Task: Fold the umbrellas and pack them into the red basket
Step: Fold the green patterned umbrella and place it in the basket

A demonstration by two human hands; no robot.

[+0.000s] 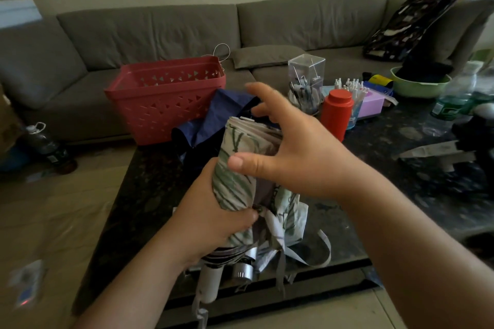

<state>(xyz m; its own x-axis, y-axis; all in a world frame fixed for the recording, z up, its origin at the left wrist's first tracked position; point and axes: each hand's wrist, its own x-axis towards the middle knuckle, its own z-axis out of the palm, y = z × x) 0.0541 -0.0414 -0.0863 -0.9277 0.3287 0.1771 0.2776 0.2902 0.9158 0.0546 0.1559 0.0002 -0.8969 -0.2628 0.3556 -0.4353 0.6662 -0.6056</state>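
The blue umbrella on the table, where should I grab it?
Probably grab the blue umbrella by its bunched cloth near the red basket, reaching from above. It lies unfolded and floppy, its handle hidden behind the leafy umbrella held by the left hand.

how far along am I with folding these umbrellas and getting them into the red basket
Done: nothing packed yet that shows; what can be seen of the red basket holds nothing. In hand: your left hand grips the leaf-print umbrella, rolled but with its strap loose, while your right hand hovers open over it. Left: fasten it, fold the navy umbrella lying unfolded beside the basket, and pack both.
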